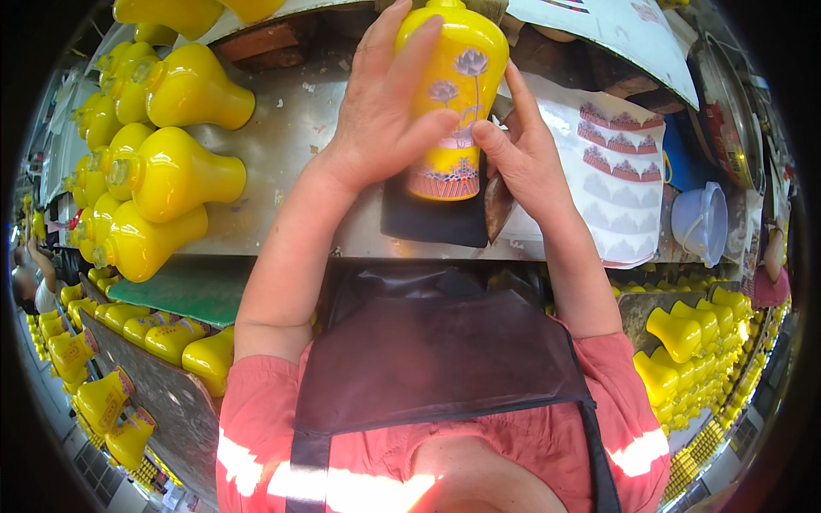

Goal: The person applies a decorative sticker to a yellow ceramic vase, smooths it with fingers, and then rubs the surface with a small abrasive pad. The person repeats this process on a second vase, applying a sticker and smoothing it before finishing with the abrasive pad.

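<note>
A glossy yellow vase [462,81] stands tilted at the far middle of the metal worktop, bearing purple lotus pictures and a patterned band round its base. My right hand [523,141] grips its lower right side, thumb on the front and fingers partly hidden behind. My left hand [389,103] lies along the vase's left side with fingers stretched out and blurred, the thumb reaching across the front. Under the vase's base is a dark pad [432,224]. To the right lie white sheets [623,192] printed with rows of red and blue patterned bands.
Several plain yellow vases [184,175] lie on their sides at the left. A white bucket [699,224] stands at the right edge. Boards with more vases [684,333] flank me on both sides. A green board [184,289] sits at the worktop's near left.
</note>
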The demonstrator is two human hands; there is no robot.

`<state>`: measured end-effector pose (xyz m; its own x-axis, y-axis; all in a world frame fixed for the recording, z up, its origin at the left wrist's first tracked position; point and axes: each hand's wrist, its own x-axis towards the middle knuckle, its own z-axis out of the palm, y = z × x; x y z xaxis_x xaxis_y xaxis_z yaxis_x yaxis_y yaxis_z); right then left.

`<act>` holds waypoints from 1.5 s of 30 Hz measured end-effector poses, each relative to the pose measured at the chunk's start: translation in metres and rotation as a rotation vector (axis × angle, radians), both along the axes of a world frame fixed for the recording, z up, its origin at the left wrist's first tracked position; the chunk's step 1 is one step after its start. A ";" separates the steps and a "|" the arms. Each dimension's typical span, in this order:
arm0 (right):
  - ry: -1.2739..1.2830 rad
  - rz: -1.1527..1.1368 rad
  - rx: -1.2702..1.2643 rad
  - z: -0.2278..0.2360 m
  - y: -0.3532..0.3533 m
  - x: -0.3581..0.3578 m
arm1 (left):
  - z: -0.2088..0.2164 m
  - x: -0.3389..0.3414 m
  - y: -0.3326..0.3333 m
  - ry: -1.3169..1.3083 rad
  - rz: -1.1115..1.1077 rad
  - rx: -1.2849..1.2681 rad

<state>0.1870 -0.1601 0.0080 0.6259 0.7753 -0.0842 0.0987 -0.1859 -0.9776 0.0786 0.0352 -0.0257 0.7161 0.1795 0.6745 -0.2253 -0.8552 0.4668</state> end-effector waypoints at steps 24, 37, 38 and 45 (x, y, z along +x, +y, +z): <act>-0.495 0.039 -0.188 0.077 0.052 0.032 | 0.009 -0.004 -0.043 0.195 0.047 -0.754; -0.510 0.013 -0.217 0.075 0.054 0.032 | 0.007 -0.002 -0.047 0.180 0.078 -0.726; -0.530 0.020 -0.215 0.074 0.053 0.033 | 0.007 -0.002 -0.047 0.172 0.073 -0.727; -0.834 0.165 0.124 0.062 0.043 0.039 | 0.003 -0.001 -0.044 0.134 0.039 -0.799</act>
<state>0.2256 -0.1168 0.0700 0.3239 0.8349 0.4451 0.8107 -0.0024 -0.5854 0.0773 -0.0083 -0.0228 0.7650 0.5972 0.2410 -0.1012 -0.2581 0.9608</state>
